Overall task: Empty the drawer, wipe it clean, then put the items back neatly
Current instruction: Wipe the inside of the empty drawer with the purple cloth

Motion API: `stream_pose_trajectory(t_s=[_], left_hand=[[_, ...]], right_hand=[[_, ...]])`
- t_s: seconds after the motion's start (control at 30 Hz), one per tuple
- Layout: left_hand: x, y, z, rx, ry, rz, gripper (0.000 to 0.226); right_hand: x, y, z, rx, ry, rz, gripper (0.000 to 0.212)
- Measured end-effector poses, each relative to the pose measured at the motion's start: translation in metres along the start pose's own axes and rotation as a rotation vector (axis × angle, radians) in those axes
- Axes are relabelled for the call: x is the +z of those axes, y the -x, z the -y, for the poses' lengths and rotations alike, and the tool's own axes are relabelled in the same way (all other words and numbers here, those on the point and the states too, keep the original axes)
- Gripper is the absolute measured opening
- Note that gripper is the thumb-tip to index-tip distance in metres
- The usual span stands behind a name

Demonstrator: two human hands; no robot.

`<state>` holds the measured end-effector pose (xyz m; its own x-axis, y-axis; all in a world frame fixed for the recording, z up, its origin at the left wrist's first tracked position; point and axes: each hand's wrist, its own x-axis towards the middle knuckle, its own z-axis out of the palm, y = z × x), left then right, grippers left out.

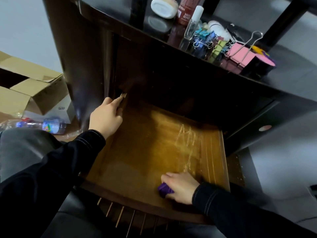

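Note:
The wooden drawer stands pulled out below the dark desk, and its bottom holds no items. Pale scratch-like streaks mark its right part. My right hand grips a purple cloth and presses it on the drawer's bottom near the front right corner. My left hand holds the drawer's left wall far back, with its fingers curled over the rim. The items lie on the desk top: coloured binder clips, a large pink clip, a red bottle, a clear small bottle and a white container.
Open cardboard boxes stand on the floor at the left. A plastic bottle lies beside them. A black chair seat is under me in front of the drawer. A dark cabinet panel juts out right of the drawer.

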<state>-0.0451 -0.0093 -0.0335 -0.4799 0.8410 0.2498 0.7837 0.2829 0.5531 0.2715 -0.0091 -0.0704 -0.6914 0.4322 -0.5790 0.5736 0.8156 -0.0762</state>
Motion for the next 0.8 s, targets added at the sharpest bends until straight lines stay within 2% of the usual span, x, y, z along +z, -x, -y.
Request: stream_pose_trajectory(t_s=[0.13, 0.33, 0.43, 0.53, 0.67, 0.8], left_hand=[[0.002, 0.0, 0.001, 0.001, -0.003, 0.005, 0.051], [0.007, -0.003, 0.006, 0.012, -0.025, -0.024, 0.051], [0.006, -0.003, 0.005, 0.017, -0.039, -0.015, 0.052], [0.003, -0.002, 0.001, 0.015, -0.034, -0.007, 0.052], [0.0, 0.0, -0.002, 0.004, -0.024, 0.009, 0.052], [-0.001, 0.001, -0.003, -0.002, -0.01, 0.016, 0.051]], right_hand=[[-0.018, -0.021, -0.013, 0.142, -0.053, -0.098, 0.034], [-0.071, -0.102, -0.087, 0.546, -0.105, -0.408, 0.035], [-0.085, -0.123, -0.101, 0.656, -0.065, -0.398, 0.031], [-0.077, -0.11, -0.089, 0.623, -0.043, -0.399, 0.034], [-0.032, -0.062, -0.036, 0.401, -0.06, -0.283, 0.037], [-0.007, -0.035, -0.012, 0.304, -0.072, -0.249, 0.026]])
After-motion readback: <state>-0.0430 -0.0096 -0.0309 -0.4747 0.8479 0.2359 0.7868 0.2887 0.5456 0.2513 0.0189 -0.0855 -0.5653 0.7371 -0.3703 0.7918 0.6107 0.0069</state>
